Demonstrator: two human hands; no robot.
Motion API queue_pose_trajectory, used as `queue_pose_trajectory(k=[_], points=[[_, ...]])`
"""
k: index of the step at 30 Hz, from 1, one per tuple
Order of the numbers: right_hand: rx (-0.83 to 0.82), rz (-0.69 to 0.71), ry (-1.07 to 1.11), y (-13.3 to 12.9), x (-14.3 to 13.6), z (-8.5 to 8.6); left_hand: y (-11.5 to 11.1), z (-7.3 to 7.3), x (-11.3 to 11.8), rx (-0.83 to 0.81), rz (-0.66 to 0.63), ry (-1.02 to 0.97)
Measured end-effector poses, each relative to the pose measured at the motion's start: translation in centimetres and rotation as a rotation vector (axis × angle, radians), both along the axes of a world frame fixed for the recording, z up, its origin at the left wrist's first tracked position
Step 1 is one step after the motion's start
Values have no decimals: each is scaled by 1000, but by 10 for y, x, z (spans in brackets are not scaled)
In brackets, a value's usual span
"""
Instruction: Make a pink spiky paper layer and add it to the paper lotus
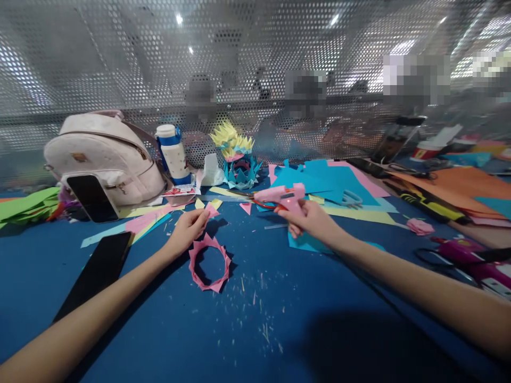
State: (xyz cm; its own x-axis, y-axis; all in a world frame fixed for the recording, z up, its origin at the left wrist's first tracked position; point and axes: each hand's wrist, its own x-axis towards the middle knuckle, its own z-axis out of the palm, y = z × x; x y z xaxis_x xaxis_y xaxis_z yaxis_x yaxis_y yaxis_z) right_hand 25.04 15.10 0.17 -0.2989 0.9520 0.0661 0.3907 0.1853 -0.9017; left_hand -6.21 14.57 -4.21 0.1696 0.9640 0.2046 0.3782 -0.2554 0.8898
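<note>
My left hand (192, 225) pinches a small pink paper piece (212, 210), just above a ring of folded pink paper (192, 266) that lies on the blue table (159, 335). My right hand (309, 219) is wrapped round the handle of a pink glue gun (279, 195), whose nozzle points left toward my left hand, with a gap between. Under and behind the gun lies a pair of scissors, partly hidden. Another small pink triangle (246, 208) rests between my hands. A blue and yellow folded-paper piece (242, 173) stands further back.
At the left are a pale backpack (104, 149), a bottle (174, 157), a leaning phone (92, 198) and a dark phone (99, 271). Blue sheets (315, 178), a cutter (427, 201), orange paper (451, 183) and a purple tool (467, 255) lie right. A perforated metal screen (239, 53) stands behind.
</note>
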Motion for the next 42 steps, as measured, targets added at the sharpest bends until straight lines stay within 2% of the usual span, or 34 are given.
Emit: queue_pose_trajectory(k=[4,9,20,27,36,42], points=[[-94,149,180,7,-37,-24,3,-1,2,-1,-24,34],[-168,252,191,14,-45,-40,3,1,3,-18,-60,80],[-185,336,182,11,-40,-44,5,-5,-1,-87,-174,69],[-146,329,171,10,-40,-47,3,-4,-3,-123,-193,38],[-121,309,143,8,-42,-47,2,0,-1,-100,-249,35],[-104,300,120,11,-42,-51,4,-2,-2,-86,-265,30]])
